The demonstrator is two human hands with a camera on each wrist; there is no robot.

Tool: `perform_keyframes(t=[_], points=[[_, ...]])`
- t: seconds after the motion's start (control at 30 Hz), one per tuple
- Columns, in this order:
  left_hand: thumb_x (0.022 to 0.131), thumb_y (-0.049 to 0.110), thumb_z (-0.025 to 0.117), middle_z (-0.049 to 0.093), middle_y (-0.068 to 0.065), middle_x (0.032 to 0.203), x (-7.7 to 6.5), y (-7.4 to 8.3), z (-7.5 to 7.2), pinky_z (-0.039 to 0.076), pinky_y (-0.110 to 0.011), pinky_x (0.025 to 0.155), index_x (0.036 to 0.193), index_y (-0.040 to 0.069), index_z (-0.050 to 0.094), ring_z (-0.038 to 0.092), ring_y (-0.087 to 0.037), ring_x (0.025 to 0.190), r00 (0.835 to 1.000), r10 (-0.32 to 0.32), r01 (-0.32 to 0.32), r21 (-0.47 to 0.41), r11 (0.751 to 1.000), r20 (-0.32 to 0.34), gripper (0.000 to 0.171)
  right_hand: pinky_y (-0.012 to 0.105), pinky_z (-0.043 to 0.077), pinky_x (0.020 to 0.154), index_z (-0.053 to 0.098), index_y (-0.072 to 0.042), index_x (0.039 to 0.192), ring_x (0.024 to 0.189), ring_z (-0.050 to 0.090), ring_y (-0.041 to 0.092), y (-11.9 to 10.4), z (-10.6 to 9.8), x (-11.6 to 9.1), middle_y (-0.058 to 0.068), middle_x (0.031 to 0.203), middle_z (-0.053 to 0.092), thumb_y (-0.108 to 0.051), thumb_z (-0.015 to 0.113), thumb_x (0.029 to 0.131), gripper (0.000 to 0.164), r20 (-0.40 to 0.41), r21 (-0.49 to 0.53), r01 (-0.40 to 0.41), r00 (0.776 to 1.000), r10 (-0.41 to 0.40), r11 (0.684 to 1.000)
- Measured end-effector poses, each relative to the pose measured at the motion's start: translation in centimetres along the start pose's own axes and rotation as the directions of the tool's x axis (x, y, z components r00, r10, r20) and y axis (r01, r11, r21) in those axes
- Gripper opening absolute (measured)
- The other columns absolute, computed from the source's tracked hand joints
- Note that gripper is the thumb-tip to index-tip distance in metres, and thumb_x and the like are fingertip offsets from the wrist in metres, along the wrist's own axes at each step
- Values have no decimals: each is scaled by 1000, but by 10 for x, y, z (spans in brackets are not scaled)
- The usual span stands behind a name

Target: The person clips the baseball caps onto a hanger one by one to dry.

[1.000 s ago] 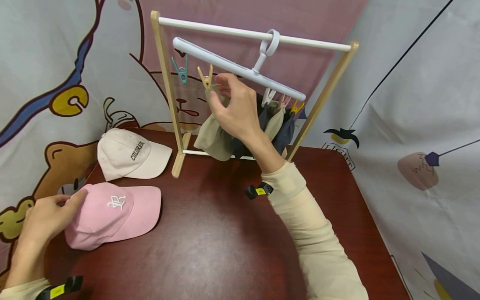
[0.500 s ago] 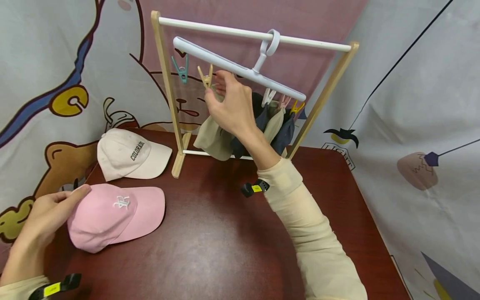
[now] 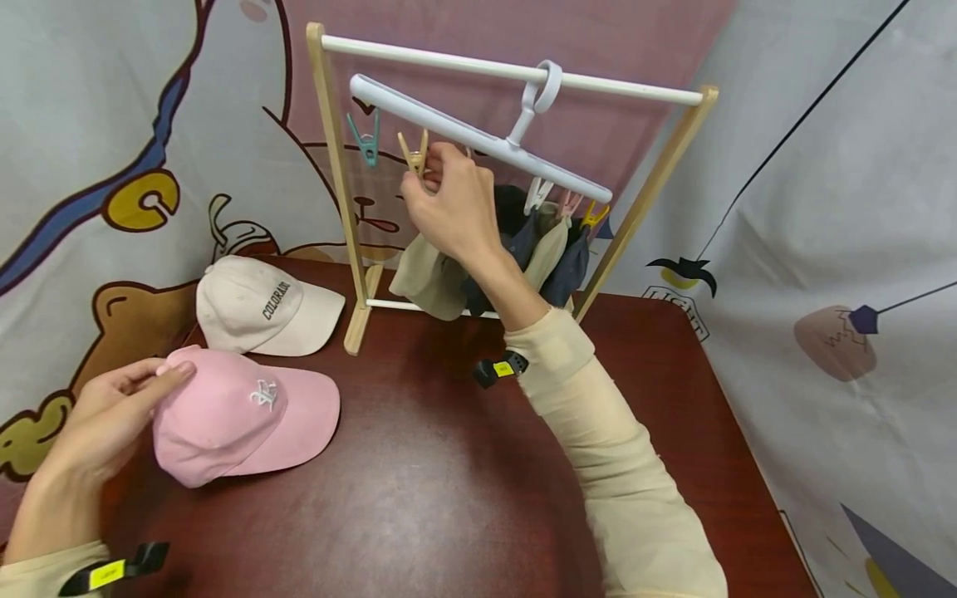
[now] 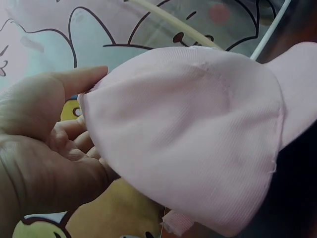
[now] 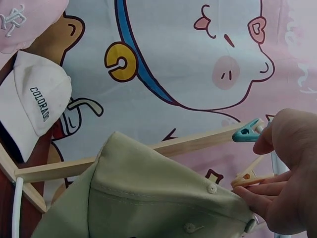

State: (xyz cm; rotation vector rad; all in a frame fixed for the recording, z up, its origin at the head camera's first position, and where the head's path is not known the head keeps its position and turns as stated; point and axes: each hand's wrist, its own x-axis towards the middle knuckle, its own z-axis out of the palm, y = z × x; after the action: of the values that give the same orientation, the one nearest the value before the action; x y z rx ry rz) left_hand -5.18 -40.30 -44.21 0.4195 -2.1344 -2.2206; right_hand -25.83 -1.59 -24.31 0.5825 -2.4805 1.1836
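Note:
My left hand (image 3: 105, 423) pinches the back edge of a pink baseball cap (image 3: 224, 415) between thumb and fingers; its brim points right. In the left wrist view, the cap's crown (image 4: 183, 129) fills the middle. My right hand (image 3: 456, 199) is at a pale yellow clothespin (image 3: 415, 156) hanging from the light-blue hanger (image 3: 449, 124). The right wrist view shows its fingers against the clothespin (image 5: 250, 177), with the thumb beside a teal clothespin (image 5: 247, 131). An olive cap (image 5: 158, 193) hangs just below these fingers. Exactly where the thumb meets the yellow clothespin is unclear.
A cream cap (image 3: 262, 303) marked COLORADO lies on the dark red table (image 3: 419, 465). The hanger hooks onto the white bar (image 3: 449, 60) of a wooden rack and tilts down to the right. Dark and olive caps hang there from white, pink and yellow clothespins (image 3: 595, 216).
My left hand has lifted the pink cap slightly and carried it to the right and up. My right hand has shifted a little left, closer to the pale yellow clothespin.

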Motion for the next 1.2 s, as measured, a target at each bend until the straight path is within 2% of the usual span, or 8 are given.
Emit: perform_keyframes(t=[0.17, 0.3, 0.43, 0.57, 0.7, 0.9, 1.07, 1.2], points=[[108, 12, 76, 78, 13, 86, -1, 8, 10, 57, -19, 66, 96, 12, 81, 68, -1, 79, 999, 33, -33, 16, 999, 1, 13, 29, 60, 108, 77, -8, 132, 116, 83, 13, -2, 5, 4, 3, 127, 86, -30, 69, 107, 34, -34, -25, -3, 999, 3, 1000], [107, 10, 77, 80, 14, 86, -3, 17, 19, 59, -19, 64, 96, 14, 81, 70, 0, 75, 997, 76, -76, 43, 996, 13, 12, 31, 61, 104, 78, -9, 125, 110, 84, 12, -3, 10, 6, 2, 121, 88, -35, 71, 108, 32, -87, -31, -1, 996, -2, 1000], [106, 10, 79, 80, 13, 85, -4, 24, 29, 60, -20, 63, 96, 17, 82, 73, 0, 73, 994, 109, -110, 81, 991, 22, 13, 33, 60, 93, 78, -10, 114, 99, 82, 15, -5, 16, 7, 0, 107, 88, -40, 73, 107, 31, -155, -37, -7, 988, 1, 999], [105, 10, 80, 79, 13, 84, -4, 29, 39, 59, -20, 62, 97, 16, 82, 72, -1, 72, 989, 146, -148, 152, 977, 26, 10, 37, 58, 85, 77, -11, 102, 89, 79, 18, -9, 21, 9, 0, 94, 86, -45, 76, 106, 34, -222, -39, -18, 975, 9, 999], [104, 11, 82, 79, 13, 83, -5, 34, 48, 59, -21, 62, 99, 17, 83, 71, -1, 71, 986, 166, -168, 221, 961, 25, 7, 38, 59, 85, 77, -13, 94, 89, 80, 17, -10, 25, 11, -1, 92, 86, -49, 77, 104, 37, -268, -48, -26, 963, 12, 999], [106, 19, 81, 75, 18, 84, -6, 39, 57, 56, -21, 62, 102, 19, 81, 67, -1, 73, 983, 182, -178, 356, 918, 22, 3, 35, 55, 77, 77, -17, 82, 78, 77, 15, -8, 28, 17, -3, 79, 83, -54, 77, 103, 43, -313, -21, -35, 949, 27, 999], [107, 20, 80, 76, 19, 87, -7, 41, 62, 57, -21, 64, 107, 20, 82, 67, 0, 76, 982, 183, -186, 362, 914, 43, 2, 33, 53, 74, 76, -18, 73, 71, 73, 13, -7, 30, 20, -3, 70, 78, -56, 77, 102, 47, -341, -8, -30, 940, 25, 1000], [107, 20, 80, 77, 18, 88, -8, 41, 64, 58, -20, 66, 108, 19, 83, 68, 0, 77, 980, 191, -198, 365, 910, 54, 3, 32, 47, 68, 68, -21, 63, 64, 67, 13, -7, 31, 24, -6, 59, 67, -59, 77, 101, 54, -354, -14, -25, 935, 18, 1000]])
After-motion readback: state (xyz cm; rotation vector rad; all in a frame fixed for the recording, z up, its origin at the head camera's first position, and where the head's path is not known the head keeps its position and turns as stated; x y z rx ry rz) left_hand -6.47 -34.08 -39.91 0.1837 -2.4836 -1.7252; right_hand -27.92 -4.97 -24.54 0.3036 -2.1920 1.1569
